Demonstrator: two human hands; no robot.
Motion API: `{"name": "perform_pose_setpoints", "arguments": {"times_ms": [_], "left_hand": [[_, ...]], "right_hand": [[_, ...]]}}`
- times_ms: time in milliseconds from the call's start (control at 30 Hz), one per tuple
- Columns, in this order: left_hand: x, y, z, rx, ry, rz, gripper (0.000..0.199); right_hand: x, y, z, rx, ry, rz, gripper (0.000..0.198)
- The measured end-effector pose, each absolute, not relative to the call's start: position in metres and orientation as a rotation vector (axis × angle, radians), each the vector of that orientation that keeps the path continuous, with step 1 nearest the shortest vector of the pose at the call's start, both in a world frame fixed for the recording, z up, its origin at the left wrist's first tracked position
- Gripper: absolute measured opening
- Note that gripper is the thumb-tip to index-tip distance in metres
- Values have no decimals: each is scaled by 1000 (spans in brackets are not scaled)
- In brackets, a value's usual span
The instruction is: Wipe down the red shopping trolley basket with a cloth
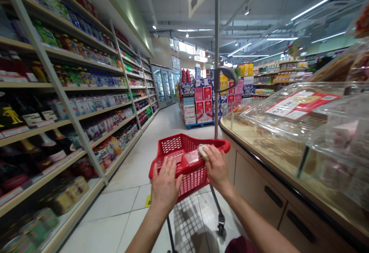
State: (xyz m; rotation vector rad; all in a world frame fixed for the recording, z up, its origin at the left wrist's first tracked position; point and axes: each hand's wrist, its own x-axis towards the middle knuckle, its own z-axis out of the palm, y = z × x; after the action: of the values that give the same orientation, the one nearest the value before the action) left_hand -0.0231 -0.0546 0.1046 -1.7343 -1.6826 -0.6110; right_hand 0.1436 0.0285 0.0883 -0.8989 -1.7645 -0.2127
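Observation:
A red plastic shopping cart [173, 144] with perforated basket walls stands in front of me. My left hand [165, 186] lies over the left part of its near rim, palm down, the fingers stretched out. On the right part of the handle, my right hand [216, 168] presses a crumpled white cloth [203, 151] against the red plastic. The fingers curl over the cloth and hide part of it. Between the two hands a pale label panel [191, 156] shows on the handle. A cart wheel [221, 224] rests on the tiles at the lower right.
Shelves [95, 114] of bottles and cans line the left side. At the right, a wooden counter [253, 180] bears clear plastic food boxes [276, 111]. A metal pole [217, 53] rises behind the cart. Stacked cartons [203, 103] and glass-door coolers [165, 84] stand farther back.

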Motion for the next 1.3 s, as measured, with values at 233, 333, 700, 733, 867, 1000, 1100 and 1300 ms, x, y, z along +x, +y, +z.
{"name": "perform_pose_setpoints", "arguments": {"times_ms": [233,333,700,733,867,1000,1100,1300], "left_hand": [[-28,-54,100,-1660,-1702,-663,42],[-26,-56,99,-1715,-1654,-667,40],[-19,-57,95,-1824,-1683,-754,48],[-19,-58,95,-1868,-1667,-758,48],[-23,-59,93,-1892,-1735,-827,56],[-22,-57,91,-1872,-1816,-939,58],[-18,-57,90,-1902,-1815,-930,57],[-21,-58,85,-1977,-1772,-917,62]], "right_hand": [[133,21,84,-757,-1873,-266,37],[135,27,87,-829,-1840,-229,38],[132,15,86,-753,-1899,-226,35],[134,18,86,-803,-1858,-209,36],[141,24,88,-913,-1763,-156,35],[139,9,85,-698,-1913,-172,34],[141,10,88,-743,-1899,-165,35],[142,5,91,-781,-1866,-142,34]]}}
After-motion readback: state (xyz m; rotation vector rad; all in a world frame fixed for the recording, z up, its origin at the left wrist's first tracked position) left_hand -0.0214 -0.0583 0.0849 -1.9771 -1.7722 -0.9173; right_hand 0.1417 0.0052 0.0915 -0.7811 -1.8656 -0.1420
